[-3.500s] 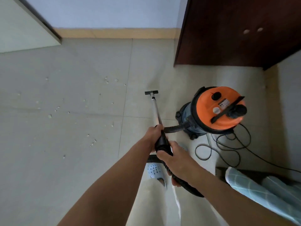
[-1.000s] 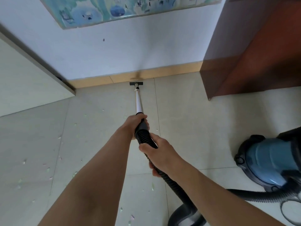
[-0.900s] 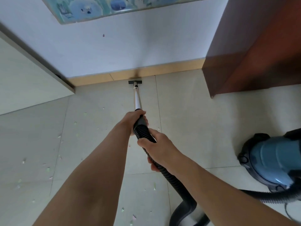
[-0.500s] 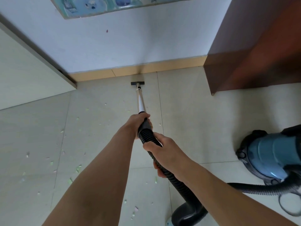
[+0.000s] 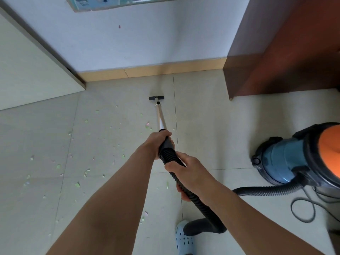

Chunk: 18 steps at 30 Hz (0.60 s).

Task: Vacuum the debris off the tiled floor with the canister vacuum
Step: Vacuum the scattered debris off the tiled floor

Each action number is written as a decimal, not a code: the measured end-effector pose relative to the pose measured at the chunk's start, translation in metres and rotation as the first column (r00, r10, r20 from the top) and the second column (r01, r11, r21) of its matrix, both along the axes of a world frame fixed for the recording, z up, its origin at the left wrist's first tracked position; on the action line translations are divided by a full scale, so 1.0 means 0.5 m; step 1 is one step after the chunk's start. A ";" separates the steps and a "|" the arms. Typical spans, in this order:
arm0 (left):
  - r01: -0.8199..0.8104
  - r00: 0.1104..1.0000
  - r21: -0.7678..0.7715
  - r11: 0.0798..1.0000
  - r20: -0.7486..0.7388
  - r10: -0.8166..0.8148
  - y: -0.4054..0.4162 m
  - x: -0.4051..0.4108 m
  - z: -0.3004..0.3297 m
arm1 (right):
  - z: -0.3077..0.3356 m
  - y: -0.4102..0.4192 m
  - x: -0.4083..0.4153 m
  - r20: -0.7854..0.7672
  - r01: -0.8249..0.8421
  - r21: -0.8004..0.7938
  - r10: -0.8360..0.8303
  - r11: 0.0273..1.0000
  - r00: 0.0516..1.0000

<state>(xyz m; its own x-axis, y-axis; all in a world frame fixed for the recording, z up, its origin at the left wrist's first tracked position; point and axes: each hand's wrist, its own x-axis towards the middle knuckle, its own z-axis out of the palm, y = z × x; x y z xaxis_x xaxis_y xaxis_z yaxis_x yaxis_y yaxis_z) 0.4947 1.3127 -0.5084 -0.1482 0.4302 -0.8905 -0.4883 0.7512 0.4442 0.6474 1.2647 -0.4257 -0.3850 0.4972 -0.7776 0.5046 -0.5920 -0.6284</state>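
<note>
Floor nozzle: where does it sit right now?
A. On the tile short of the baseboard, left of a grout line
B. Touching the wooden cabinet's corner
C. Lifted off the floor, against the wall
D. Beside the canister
A: the floor nozzle rests flat on the tile, with bare floor between it and the baseboard, just left of the grout line.

Home interior, room corner. Pale tiled floor (image 5: 202,126) with thin grout lines, wooden skirting board (image 5: 152,70) along plain painted wall (image 5: 147,34). Colourful picture (image 5: 117,2) hung on wall (only lower edge in view). Dark red-brown wooden cabinet (image 5: 287,52) standing on floor at right. Door or panel edge (image 5: 42,45) at left. Household canister vacuum (image 5: 294,159), blue body, orange top, with loose power cord (image 5: 301,210). Light perforated clog (image 5: 182,238) on person's foot, typical indoor wear.
</note>
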 end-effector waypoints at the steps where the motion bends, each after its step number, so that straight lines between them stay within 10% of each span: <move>1: 0.004 1.000 -0.002 1.000 0.007 -0.004 -0.010 0.011 0.003 | 0.004 -0.010 0.012 0.002 0.003 -0.005 -0.003 1.000 1.000; 18: 0.009 0.998 -0.012 1.000 0.060 -0.008 -0.243 0.156 0.042 | 0.062 -0.239 0.153 0.015 0.011 0.010 -0.011 1.000 1.000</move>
<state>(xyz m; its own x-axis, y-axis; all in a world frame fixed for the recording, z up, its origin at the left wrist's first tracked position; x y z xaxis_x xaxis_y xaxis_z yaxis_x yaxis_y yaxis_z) 0.5725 1.1912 -0.4876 -0.0911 0.4200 -0.9029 -0.5070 0.7608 0.4051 0.7241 1.1451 -0.3947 -0.3675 0.5088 -0.7785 0.5075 -0.5917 -0.6263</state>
